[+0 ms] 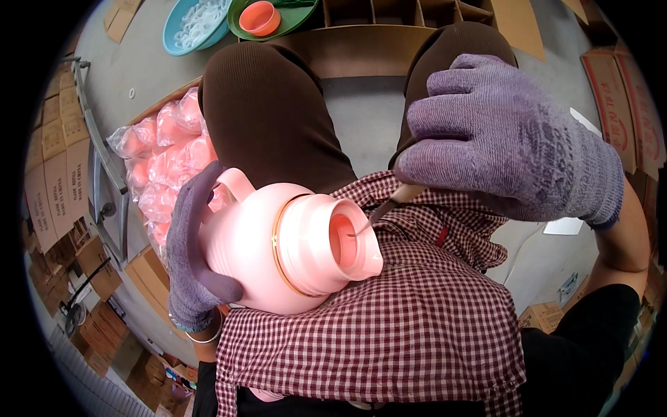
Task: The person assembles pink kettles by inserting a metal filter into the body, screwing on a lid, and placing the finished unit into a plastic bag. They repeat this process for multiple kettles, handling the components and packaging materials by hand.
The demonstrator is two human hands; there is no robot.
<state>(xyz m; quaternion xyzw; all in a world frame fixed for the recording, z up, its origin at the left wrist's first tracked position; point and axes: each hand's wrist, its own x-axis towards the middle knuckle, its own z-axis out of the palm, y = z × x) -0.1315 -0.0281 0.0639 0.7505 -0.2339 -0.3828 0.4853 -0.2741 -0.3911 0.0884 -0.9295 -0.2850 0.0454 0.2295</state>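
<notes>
A pink vacuum jug [250, 243] with a gold ring round its shoulder lies tilted on my lap, its spout and open mouth toward the right. My gloved left hand [193, 257] is wrapped round the jug's body near the handle. In my gloved right hand [486, 139], fingers curled shut, is a small knife [389, 204] with a pale handle and a thin metal blade. The blade's tip reaches into the jug's mouth at the rim; whether it touches the inside I cannot tell. Under the jug is a red-and-white checked apron [375, 320].
Several pink parts in clear bags [170, 163] are heaped at my left. Ahead stand a blue basin [174, 28] of white rings, a green basin [292, 21] with an orange cup [260, 18], and a divided cardboard box [361, 52]. Stacked cartons [59, 187] line the left.
</notes>
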